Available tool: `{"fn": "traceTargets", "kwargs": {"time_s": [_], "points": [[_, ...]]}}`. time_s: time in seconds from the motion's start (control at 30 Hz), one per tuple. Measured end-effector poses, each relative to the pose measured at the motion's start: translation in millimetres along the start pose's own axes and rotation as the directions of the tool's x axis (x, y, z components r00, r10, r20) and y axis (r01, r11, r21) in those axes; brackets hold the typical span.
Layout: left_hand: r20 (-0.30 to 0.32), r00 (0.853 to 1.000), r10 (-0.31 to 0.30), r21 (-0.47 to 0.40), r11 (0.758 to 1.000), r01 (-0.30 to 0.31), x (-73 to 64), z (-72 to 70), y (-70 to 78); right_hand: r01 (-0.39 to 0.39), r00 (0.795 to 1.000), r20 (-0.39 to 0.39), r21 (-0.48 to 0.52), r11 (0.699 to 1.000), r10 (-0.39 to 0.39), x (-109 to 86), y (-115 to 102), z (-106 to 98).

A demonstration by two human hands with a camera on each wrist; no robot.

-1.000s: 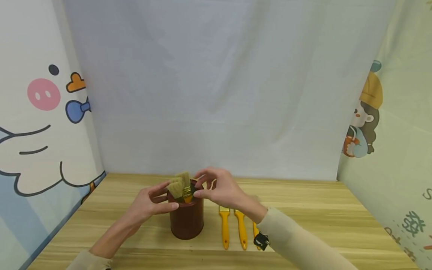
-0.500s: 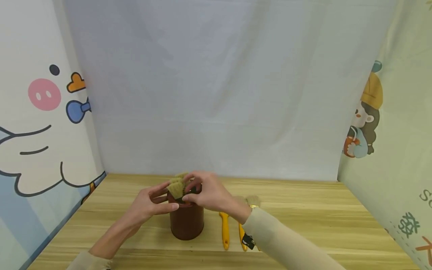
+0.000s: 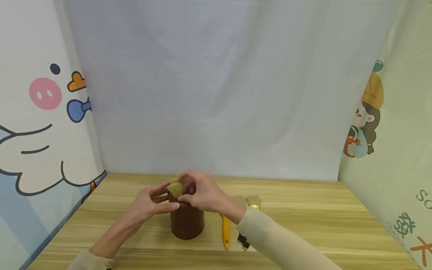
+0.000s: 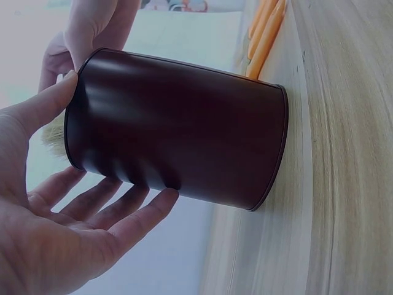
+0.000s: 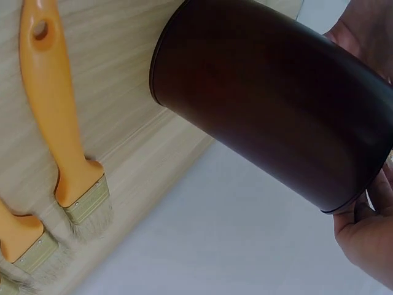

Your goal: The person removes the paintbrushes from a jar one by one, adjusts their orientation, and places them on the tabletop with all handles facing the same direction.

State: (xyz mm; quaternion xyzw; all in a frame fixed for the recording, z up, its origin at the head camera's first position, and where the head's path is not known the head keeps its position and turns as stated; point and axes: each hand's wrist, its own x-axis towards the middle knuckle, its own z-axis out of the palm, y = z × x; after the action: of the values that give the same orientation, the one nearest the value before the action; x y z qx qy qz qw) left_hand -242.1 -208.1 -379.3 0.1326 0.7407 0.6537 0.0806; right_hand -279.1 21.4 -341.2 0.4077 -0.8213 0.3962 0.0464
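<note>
A dark red cylindrical can point(image 3: 187, 223) stands upright on the table with paintbrushes inside, bristles up. My left hand point(image 3: 150, 202) holds its left side, thumb at the rim and fingers along the wall, as the left wrist view point(image 4: 116, 212) also shows. Over the can's mouth, my right hand point(image 3: 206, 193) has thumb and fingers closed about a paintbrush among the bristles; that brush is mostly hidden by the hand. Another paintbrush's tan bristles point(image 3: 175, 190) show left of the fingertips. In the right wrist view, the right hand point(image 5: 371, 230) is at the rim.
Right of the can lie several paintbrushes with yellow-orange handles point(image 3: 225, 232), partly covered by my right forearm; tan bristles point(image 3: 254, 201) show beyond it. The wooden table point(image 3: 303, 213) ends at a pale cloth backdrop point(image 3: 216, 93), with printed cloths at both sides.
My right hand has moved left from the can's right rim onto the bristles and closed its fingers there. The forearm now covers more of the lying brushes. My left hand stays on the can.
</note>
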Motion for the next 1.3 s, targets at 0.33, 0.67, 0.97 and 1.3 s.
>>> {"fn": "traceTargets", "kwargs": {"time_s": [0.33, 0.67, 0.97, 1.3], "points": [[-0.001, 1.0, -0.003, 0.017, 1.0, 0.003, -0.2, 0.0, 2.6, -0.042, 0.999, 0.004, 0.034, 0.999, 0.042, -1.1, -4, -3], [0.007, 1.0, 0.022, 0.008, 1.0, -0.022, 0.5, -0.8, 3.5, -0.032, 0.999, -0.007, 0.079, 0.996, 0.033, -5.1, -1, -9], [0.005, 1.0, 0.02, -0.003, 1.0, -0.02, -1.0, 0.1, 2.4, -0.017, 0.999, -0.03, 0.073, 0.997, 0.019, -5.7, 1, -7], [0.003, 0.999, 0.032, -0.001, 0.999, -0.032, -0.9, 0.8, 2.1, 0.029, 0.997, -0.075, 0.111, 0.993, -0.02, -4.7, -1, -12]]}}
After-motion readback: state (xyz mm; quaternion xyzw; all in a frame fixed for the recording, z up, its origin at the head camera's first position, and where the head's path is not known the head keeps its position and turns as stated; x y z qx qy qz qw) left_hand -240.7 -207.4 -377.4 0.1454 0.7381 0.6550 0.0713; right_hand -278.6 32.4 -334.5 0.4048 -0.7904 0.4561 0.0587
